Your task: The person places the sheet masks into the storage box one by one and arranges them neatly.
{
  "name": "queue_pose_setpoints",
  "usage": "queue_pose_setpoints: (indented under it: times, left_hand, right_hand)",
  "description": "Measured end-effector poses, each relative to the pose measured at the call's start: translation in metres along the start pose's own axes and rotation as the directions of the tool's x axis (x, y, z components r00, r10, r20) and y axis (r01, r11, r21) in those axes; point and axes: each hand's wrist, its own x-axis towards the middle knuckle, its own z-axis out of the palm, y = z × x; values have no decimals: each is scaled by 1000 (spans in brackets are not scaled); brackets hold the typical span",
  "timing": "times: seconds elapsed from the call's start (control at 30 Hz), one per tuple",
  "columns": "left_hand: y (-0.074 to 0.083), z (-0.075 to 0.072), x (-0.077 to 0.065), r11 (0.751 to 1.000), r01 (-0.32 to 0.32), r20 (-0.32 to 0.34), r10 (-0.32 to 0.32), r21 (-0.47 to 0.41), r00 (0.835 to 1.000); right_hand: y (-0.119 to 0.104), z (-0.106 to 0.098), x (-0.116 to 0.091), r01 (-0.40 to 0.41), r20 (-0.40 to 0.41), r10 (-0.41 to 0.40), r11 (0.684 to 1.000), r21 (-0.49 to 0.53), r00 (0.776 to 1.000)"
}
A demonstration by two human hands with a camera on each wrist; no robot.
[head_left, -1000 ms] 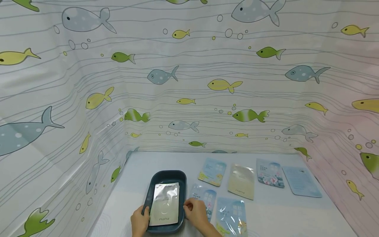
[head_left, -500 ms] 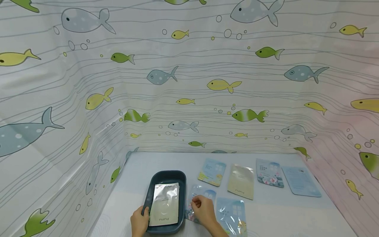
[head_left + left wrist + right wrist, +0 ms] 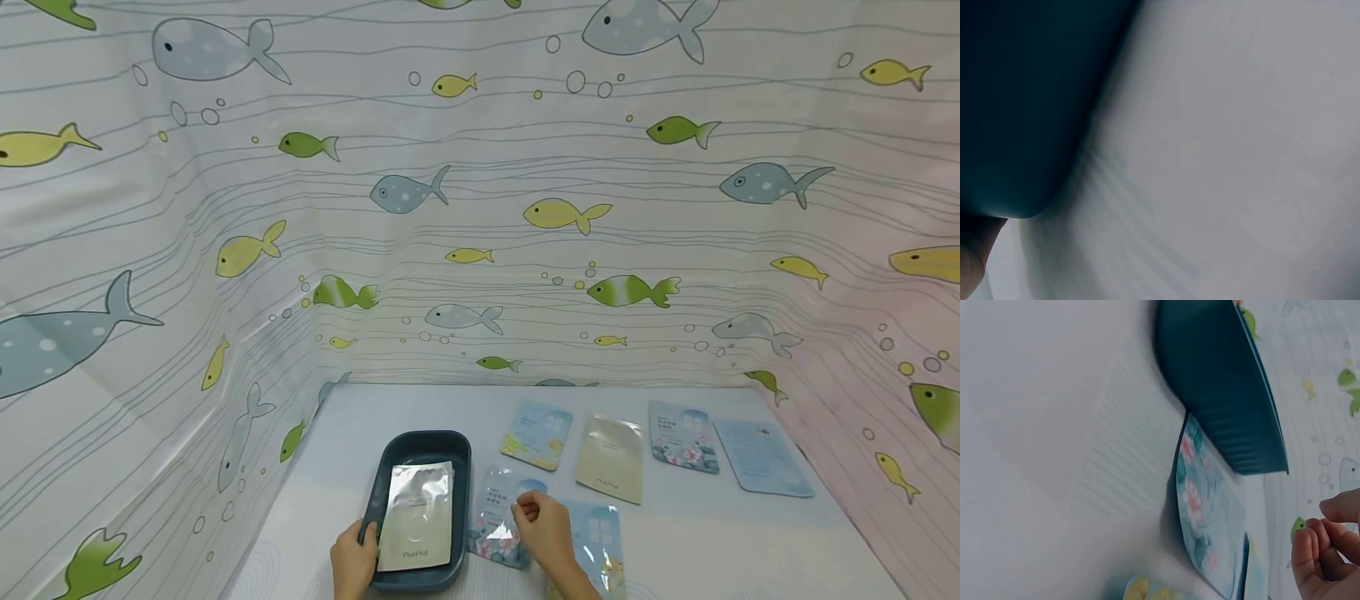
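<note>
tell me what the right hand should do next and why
Probably bring the right hand to the pink-flowered packet beside the dark tray and pinch its edge: the hand looks empty and close to that packet, while the left hand grips the tray, where a silver packet lies.

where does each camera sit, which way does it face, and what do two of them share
Head: on the head, facing forward and down at a fish-print backdrop, tray and packets; left hand and right hand show.
Left wrist: on that wrist, facing the tray's side and a pale surface; part of the left hand shows.
Right wrist: on that wrist, facing the tray's outside; right hand at lower right.
Shared: head and right wrist show the tray.
</note>
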Motion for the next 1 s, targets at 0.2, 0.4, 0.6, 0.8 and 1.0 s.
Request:
queue_pose_setpoints:
  times: [0.2,0.4,0.6,0.8,1.0]
  left_hand:
    - [1,-2,-1,1000,21,22,-20,-12,1000]
    - [0,-1,-1,1000,10,12,-10,6,1000]
    - [1,-1,-1,1000,8,4,-8,9,1000]
    - [1,0,0,1000,0,-2,0,7,1000]
    - [0,1,2,999,-35,-52,36,23,998]
  right_hand:
    - [12,-10,-2,-42,-27,41,999,-23,999]
    - [24,-18,-8,-100,-46,98,993,-58,994]
    - [33,-26,-17,-202,-74,194,972,-118,978]
    - [46,-36,-25,-263,-84,252,952,-159,964]
    - [54,-48,-32,-359,-38,358,917,-177,933]
